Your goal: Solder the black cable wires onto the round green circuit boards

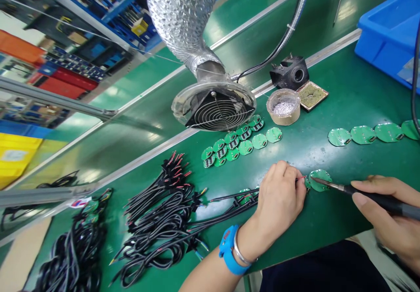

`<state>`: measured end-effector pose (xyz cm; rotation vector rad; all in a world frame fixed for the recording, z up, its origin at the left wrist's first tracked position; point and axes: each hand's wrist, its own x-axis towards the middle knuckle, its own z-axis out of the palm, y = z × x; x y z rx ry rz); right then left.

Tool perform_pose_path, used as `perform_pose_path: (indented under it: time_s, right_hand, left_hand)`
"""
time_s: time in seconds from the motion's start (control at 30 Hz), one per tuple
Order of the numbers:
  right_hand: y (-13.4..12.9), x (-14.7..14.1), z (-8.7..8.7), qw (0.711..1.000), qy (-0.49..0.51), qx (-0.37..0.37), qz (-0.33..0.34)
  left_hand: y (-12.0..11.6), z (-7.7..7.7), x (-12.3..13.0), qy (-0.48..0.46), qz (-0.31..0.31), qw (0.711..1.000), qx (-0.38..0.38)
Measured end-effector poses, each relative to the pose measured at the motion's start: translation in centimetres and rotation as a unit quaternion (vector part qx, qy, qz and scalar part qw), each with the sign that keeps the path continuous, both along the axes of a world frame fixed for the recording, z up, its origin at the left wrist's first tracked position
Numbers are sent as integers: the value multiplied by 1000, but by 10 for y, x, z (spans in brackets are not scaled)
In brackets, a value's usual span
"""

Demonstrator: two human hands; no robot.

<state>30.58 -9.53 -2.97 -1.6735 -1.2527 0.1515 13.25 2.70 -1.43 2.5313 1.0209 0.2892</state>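
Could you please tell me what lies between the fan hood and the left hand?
The head view shows rows of green circuit boards nearer the fan hood, then green tabletop nearer the left hand.

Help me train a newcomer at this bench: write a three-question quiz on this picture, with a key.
1. What does the right hand hold?

2. True or false: the blue wristband is on the right arm.

3. Which lies beside the round tub, to its right in the picture?
A) the black cables
B) the fan hood
C) the square pad

Key
1. A soldering iron, its tip over a green circuit board.
2. False; it is on the left arm, next to a metal bangle.
3. C
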Motion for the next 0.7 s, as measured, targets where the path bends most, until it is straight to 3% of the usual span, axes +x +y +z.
perform_pose_path:
  time_s: [0.37, 0.7]
  right_hand:
    - [-2, -1, -4, 1000, 17, 4, -10]
    - [2, -4, -2, 1000, -9, -27, 11]
  left_hand:
    - [3, 3, -6, -67, -32, 997, -27]
    - [0, 0, -6, -67, -35, 997, 17]
